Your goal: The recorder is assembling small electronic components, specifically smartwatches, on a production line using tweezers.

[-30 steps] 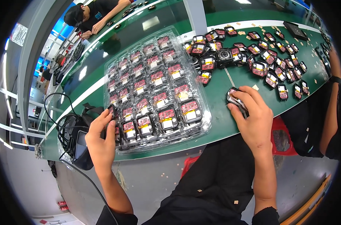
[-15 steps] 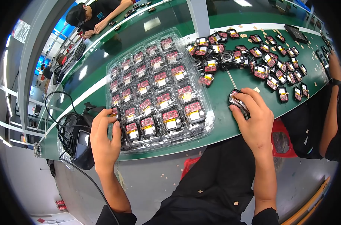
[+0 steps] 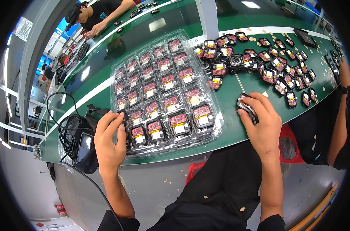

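My left hand point(image 3: 110, 144) is at the near left corner of the clear plastic tray point(image 3: 217, 131). Its fingers and thumb close on a small open watch case point(image 3: 121, 116), of which only a dark edge shows. In the tray, several watch cases point(image 3: 179, 123) with red circuit boards, yellow tape and white patches sit in rows. To the right of the tray, my right hand point(image 3: 263, 129) pinches another watch case point(image 3: 243, 98) between thumb and fingers, tilted just above the green bench; my fingers cover much of it.
Loose watch cases point(image 3: 270, 75) are heaped across the right of the green bench point(image 3: 230, 115). A black cable bundle and device point(image 3: 80, 144) lie left of the tray. A grey post point(image 3: 208, 19) rises behind. One co-worker point(image 3: 92, 17) sits across, another's arm point(image 3: 338, 119) is at right.
The view has shifted slightly. At my left hand, the case's red board showed before; now just its dark edge does. My right hand keeps its hold on the other case.
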Demonstrator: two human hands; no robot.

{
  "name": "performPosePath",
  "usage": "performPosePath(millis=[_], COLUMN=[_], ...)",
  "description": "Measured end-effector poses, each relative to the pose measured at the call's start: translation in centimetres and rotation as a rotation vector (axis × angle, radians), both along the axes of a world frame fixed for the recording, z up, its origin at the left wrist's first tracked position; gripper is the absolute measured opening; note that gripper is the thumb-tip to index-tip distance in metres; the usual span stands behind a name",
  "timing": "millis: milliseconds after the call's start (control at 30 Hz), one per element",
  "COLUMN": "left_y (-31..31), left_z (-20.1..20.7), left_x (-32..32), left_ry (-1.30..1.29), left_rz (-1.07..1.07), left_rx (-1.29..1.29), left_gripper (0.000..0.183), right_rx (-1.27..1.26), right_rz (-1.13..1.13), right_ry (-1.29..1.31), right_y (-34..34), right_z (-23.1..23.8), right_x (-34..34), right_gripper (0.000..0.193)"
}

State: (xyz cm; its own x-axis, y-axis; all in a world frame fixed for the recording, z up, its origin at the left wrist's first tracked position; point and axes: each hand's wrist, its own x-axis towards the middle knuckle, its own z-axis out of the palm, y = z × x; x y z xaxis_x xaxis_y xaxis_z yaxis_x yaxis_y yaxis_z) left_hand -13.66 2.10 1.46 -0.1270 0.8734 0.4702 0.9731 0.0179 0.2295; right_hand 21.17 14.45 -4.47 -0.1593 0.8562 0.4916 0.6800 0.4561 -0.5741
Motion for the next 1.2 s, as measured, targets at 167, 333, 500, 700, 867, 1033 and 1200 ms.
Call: performPosePath(millis=[167, 333, 500, 700, 867, 1033, 1200], left_y=[-0.5, -0.2, -2.6, -3.0, -1.8, -1.8, -1.3], left_z=[0.0, 0.9, 0.2, -3.6, -6.9, -7.6, -7.2], left_x=[0.2, 2.1, 6.7, 16.9, 19.1, 19.3, 18.4], left_ry=[-0.038, 0.115, -0.188, -1.539, -1.029, -0.416, -0.86], left_rz=[0.013, 0.089, -0.154, -0.585, -0.62, -0.497, -0.509], left_rx=[-0.013, -0.005, 0.404, -0.14, 0.239, 0.324, 0.274], left_gripper=[0.027, 0.035, 0.026, 0.049, 0.054, 0.058, 0.064], right_rx=[-0.007, -0.085, -0.011, -0.081, -0.281, -0.674, -0.608], right_rz=[0.022, 0.082, 0.335, 0.544, 0.568, 0.498, 0.646], right_ry=[0.042, 0.289, 0.423, 0.523, 0.718, 0.929, 0.761], right_y=[-0.2, -1.4, -4.9, -7.7, -8.7, -11.3, -10.5], right_z=[0.1, 0.9, 1.7, 2.0, 1.6, 0.9, 0.7], right_x=[0.1, 1.3, 2.3, 2.0, 1.4, 0.5, 0.5], right_gripper=[0.029, 0.036, 0.057, 0.054, 0.042, 0.036, 0.069])
